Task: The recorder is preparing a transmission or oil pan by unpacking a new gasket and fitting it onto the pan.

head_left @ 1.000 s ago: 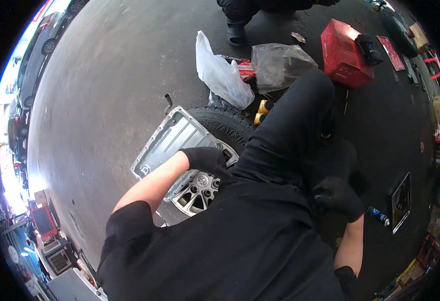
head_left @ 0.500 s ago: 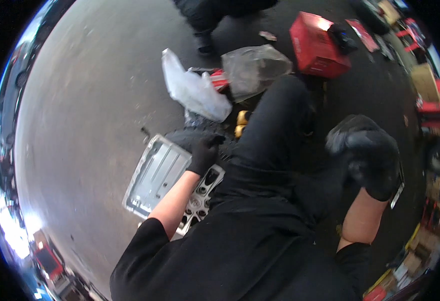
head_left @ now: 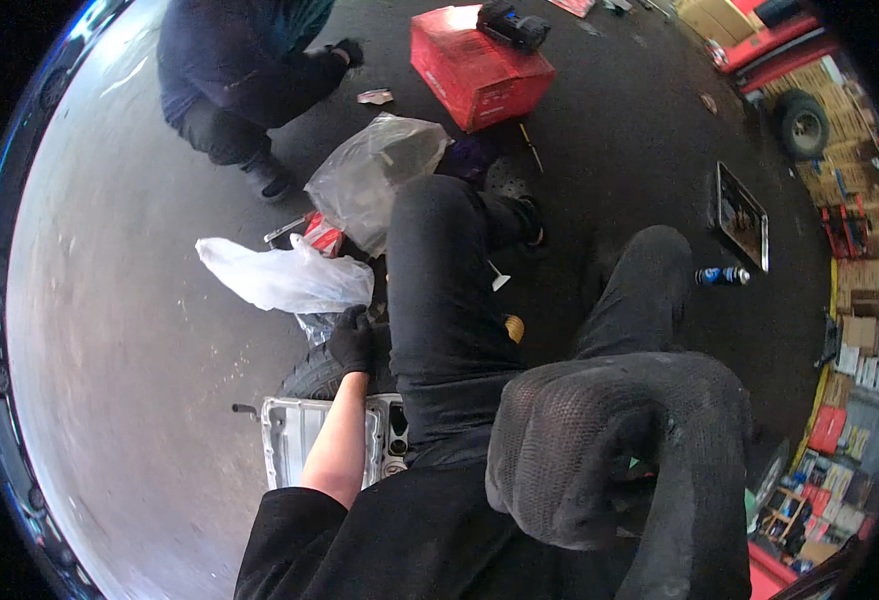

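Right hand [head_left: 569, 455] now looms nearer, left hand [head_left: 351, 342] at the bag

Since half a second ago, the left hand has shifted from over the tyre [head_left: 309, 376] to the lower edge of the white bag [head_left: 284, 278]. The hands are well apart; the right's fingers curl, but I cannot tell whether either grips anything. The pan [head_left: 287, 440] lies on the wheel, beside the left forearm [head_left: 337, 445].

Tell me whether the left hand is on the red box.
No, the left hand shows just below the white plastic bag, well away from the red box.
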`<state>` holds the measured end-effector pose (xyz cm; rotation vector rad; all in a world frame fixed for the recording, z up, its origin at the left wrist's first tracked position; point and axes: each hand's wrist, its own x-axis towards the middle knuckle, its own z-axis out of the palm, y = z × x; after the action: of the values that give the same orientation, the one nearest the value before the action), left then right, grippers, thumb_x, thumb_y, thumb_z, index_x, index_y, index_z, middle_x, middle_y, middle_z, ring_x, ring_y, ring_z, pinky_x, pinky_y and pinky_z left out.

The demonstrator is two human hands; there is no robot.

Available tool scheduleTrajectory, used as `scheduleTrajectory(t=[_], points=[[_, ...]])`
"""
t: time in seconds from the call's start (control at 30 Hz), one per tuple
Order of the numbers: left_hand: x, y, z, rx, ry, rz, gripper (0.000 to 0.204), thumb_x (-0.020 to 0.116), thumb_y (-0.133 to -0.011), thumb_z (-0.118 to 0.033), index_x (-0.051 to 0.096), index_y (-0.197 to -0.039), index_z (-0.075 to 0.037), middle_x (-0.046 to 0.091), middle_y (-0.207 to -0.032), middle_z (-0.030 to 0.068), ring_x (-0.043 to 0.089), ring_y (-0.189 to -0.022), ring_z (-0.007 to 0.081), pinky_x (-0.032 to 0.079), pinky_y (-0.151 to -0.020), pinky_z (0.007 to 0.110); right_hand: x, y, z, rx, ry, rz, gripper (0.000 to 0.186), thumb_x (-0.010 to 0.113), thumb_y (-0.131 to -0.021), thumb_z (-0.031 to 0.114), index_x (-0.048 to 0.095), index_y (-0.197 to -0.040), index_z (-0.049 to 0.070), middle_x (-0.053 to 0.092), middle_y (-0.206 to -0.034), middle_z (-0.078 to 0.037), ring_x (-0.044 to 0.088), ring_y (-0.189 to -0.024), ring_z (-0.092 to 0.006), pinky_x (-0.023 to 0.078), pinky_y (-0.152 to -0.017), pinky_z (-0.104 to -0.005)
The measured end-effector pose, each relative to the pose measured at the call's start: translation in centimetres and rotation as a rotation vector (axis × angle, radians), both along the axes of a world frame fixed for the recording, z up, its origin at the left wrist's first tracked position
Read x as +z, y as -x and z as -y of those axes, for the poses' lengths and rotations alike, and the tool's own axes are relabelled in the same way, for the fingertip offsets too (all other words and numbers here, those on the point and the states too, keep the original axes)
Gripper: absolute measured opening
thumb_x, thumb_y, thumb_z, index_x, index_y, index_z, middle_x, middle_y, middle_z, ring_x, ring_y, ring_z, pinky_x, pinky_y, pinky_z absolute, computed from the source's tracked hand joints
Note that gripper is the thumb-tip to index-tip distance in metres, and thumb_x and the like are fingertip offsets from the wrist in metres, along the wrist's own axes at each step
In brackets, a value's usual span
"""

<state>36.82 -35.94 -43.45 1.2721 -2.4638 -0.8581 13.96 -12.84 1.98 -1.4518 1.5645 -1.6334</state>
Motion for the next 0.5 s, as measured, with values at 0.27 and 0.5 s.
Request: scheduleTrajectory(t=[0.27,0.5], points=[[0.3,0.3,0.4,-0.03,-0.07,0.035,0.027,0.058,-0.094,-0.029,0.077,-0.109,-0.017,0.075,-0.104,0.014,0.072,-0.095,0.038,0.056,-0.082,0.048,-0.6,0.6,0.4,-0.016,0.057,0.027,0.03,0.069,-0.091,0.009,0.071,-0.118,-0.002,0.069,-0.105,-0.012,0.065,-0.098,-0.022,0.053,-0.084,-0.0343],[2.8,1.4,-0.9,0.006,0.018,0.089,0.023,0.061,-0.092,-0.026,0.077,-0.106,-0.015,0.076,-0.102,0.0142,0.072,-0.095,0.0372,0.056,-0.084,0.046,-1.4,2.4,0.4,-0.008,0.093,0.071,0.031,0.069,-0.091,0.009,0.071,-0.12,-0.002,0.068,-0.104,-0.011,0.064,-0.095,-0.0201,0.053,-0.081,-0.0326]])
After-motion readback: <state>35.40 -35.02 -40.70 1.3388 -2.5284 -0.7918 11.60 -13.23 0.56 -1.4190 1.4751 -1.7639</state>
